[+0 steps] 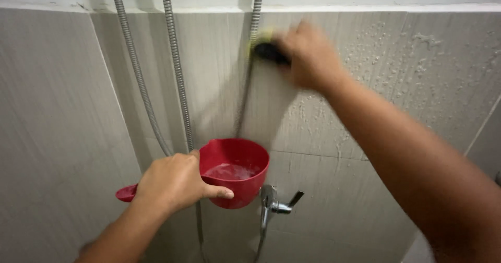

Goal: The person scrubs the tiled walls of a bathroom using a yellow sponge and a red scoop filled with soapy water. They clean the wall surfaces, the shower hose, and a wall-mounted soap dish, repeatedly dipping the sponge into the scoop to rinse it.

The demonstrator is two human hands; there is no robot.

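Observation:
My left hand (175, 182) grips a red plastic dipper (237, 171) by the base of its handle, holding it level in front of the grey wall tiles. Foamy water lies in the bottom of the dipper. My right hand (308, 54) is raised high and closed around a scrubbing pad (266, 46), dark with a yellow-green edge, pressed against the tiled wall (323, 122). The hand and pad are blurred by motion. Soap suds speckle the tiles to the right of my right arm.
Three flexible metal shower hoses (177, 70) hang down the wall behind the dipper. A chrome tap with a lever handle (276, 205) sticks out of the wall just below the dipper. A corner of the tiled walls runs down the left side.

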